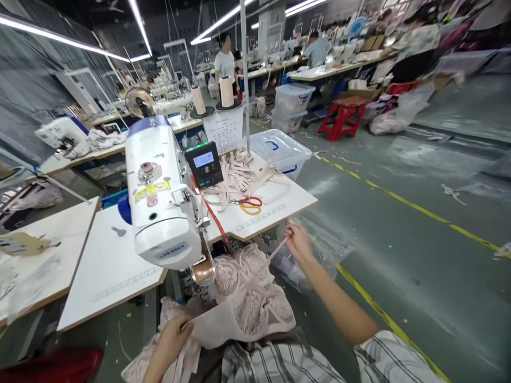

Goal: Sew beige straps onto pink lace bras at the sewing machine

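Observation:
A beige lace bra (pixel 255 298) lies across my lap, below the front of a white sewing machine (pixel 159 186). My left hand (pixel 175 332) is closed on the edge of its side band, which is stretched toward the left. Out to the right, my right hand (pixel 296 240) pinches the end of a thin beige strap (pixel 277 249) and holds it taut away from the cups. More beige pieces (pixel 167 314) hang in a pile under my left hand. Part of the bra near the machine's arm is hidden.
On the white table (pixel 291 199) lie red-and-yellow scissors (pixel 250 205) and a heap of beige straps (pixel 235 178). A control panel (pixel 204 164) stands beside the machine. Thread cones (pixel 226 91), a clear plastic bin (pixel 279 149) and a red stool (pixel 343 117) are farther back.

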The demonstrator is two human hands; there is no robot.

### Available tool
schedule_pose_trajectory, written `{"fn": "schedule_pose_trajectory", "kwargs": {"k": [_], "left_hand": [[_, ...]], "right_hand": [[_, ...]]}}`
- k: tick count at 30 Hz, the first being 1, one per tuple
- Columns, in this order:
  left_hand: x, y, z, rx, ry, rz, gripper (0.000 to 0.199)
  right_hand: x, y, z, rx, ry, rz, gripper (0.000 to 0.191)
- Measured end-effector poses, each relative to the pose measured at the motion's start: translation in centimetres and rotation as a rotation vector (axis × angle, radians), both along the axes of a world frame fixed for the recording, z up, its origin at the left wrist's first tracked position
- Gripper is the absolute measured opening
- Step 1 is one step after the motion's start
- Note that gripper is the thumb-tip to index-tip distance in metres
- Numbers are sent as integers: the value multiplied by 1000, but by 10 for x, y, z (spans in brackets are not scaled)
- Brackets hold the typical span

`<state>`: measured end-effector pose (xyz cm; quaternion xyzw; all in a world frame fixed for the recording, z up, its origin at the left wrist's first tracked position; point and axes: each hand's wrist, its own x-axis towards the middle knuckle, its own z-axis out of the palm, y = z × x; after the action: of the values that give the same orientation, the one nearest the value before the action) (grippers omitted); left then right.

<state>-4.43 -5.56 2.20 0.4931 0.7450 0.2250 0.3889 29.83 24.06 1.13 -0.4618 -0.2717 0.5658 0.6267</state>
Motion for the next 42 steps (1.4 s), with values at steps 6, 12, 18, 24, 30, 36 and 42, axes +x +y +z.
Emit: {"fn": "schedule_pose_trajectory", "kwargs": {"k": [6,12,18,24,30,36,42], "left_hand": [[-12,0,-29,108,215,530,45],[47,20,-14,196,354,434,39],[80,35,30,412,136,11,39],[90,35,41,431,110,-100,31],[100,29,39,461,74,-47,33],[108,27,51,359,183,-42,47],[98,35,47,419,193,-109,43]], "right_hand": [[29,24,11,60,-75,-42,52],[-34,-49,24,266,-360,414,39],[-77,-136,48,525,-703,1052,23],[-69,-148,56,657,-955,1264,32],[-75,-135,33,512,-819,1354,43],[-70,-132,29,514,-680,1359,39],[-65,-125,36,469,-477,1311,30]]}}
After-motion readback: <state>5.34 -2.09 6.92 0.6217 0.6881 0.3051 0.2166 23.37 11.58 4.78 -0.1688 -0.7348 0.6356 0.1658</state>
